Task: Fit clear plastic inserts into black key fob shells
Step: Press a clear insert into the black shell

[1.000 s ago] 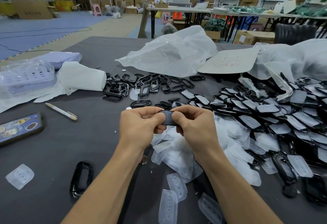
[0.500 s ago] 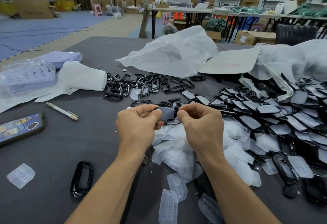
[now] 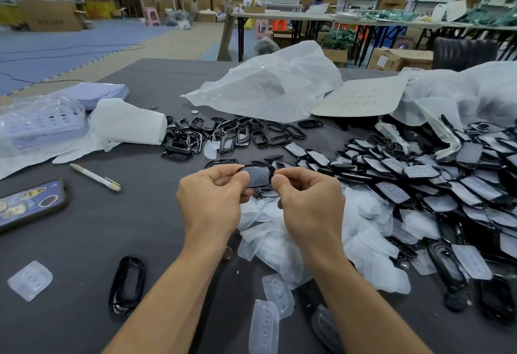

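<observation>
Since the shell [image 3: 270, 171] has turned face-up, the insert [image 3: 258, 177] shows inside it, likely seated; left hand [image 3: 212, 199] and right hand [image 3: 310, 201] each hold a pinch grip on its ends.

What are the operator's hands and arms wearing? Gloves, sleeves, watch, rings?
Nothing visible. The left hand and right hand are ungloved, and no ring, watch or wristband shows. The left forearm and right forearm are uncovered down to the frame's lower edge, so no sleeve is in view.
</observation>
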Action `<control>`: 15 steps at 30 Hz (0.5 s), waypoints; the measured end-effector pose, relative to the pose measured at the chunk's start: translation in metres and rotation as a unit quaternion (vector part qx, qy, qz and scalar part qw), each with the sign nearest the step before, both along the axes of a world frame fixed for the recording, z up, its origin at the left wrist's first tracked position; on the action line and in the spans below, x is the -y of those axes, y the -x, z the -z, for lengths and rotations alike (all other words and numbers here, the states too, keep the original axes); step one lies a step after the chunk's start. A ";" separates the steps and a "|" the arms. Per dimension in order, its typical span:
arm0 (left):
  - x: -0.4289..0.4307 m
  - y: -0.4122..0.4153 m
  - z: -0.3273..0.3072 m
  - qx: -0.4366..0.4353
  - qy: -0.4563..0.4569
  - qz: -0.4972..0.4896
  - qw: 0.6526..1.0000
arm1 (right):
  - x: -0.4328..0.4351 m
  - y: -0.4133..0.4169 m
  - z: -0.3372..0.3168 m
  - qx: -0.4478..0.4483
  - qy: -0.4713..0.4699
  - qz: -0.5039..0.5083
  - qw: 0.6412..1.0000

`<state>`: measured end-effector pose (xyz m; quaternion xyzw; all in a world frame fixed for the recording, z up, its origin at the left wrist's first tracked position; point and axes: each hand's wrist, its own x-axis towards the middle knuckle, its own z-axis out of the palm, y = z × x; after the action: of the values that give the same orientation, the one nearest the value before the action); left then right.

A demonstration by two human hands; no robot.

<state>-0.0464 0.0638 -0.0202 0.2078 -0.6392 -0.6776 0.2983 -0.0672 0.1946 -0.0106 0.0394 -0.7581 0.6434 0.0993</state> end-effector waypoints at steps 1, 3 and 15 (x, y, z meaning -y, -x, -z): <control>0.000 0.000 0.000 -0.002 0.000 -0.001 1.000 | 0.000 -0.001 0.000 -0.002 0.001 0.000 1.000; -0.001 -0.001 0.000 -0.005 0.001 0.003 1.000 | 0.001 -0.002 0.000 0.003 0.005 -0.010 1.000; 0.001 -0.002 0.000 -0.001 0.009 0.001 1.000 | -0.001 0.000 -0.003 0.065 0.101 -0.096 0.988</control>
<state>-0.0448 0.0630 -0.0198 0.2036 -0.6454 -0.6721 0.3005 -0.0671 0.1953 -0.0078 0.0595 -0.6871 0.7241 -0.0091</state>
